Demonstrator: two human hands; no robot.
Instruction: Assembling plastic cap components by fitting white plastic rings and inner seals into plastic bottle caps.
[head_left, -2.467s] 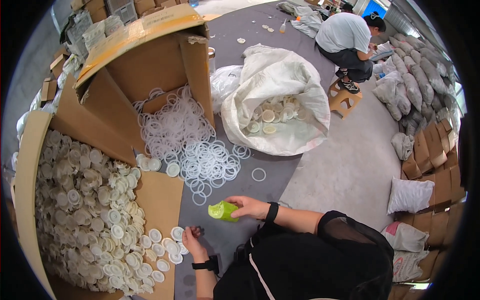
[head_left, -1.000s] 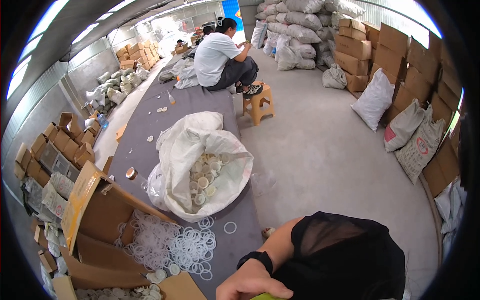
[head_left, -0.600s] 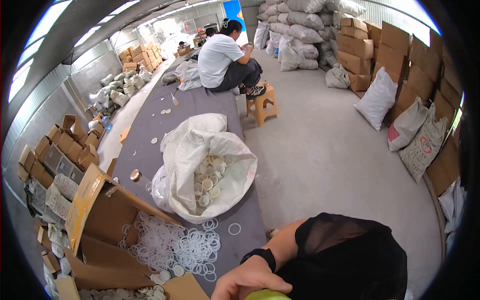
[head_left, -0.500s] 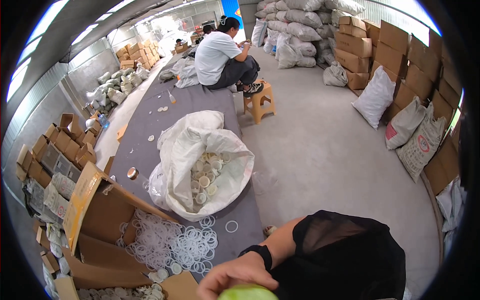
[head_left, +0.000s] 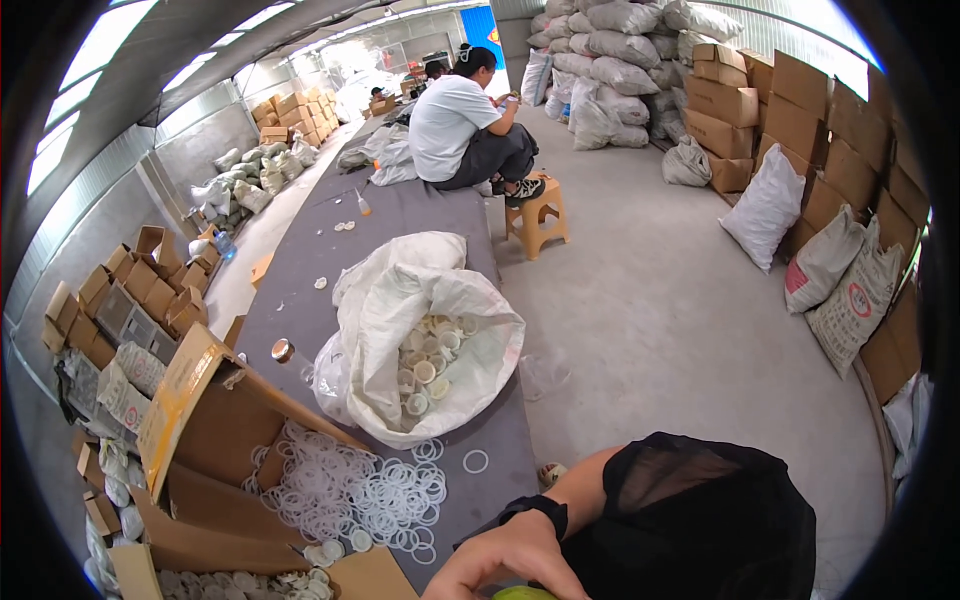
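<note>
I had my right hand grasping a green chunk at my view's bottom edge, right of the white rings on the grey surface; my left hand's grip, out of view, I couldn't tell.

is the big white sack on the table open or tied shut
Open: the white sack has its mouth gaping wide, with pale round pieces visible inside.
</note>
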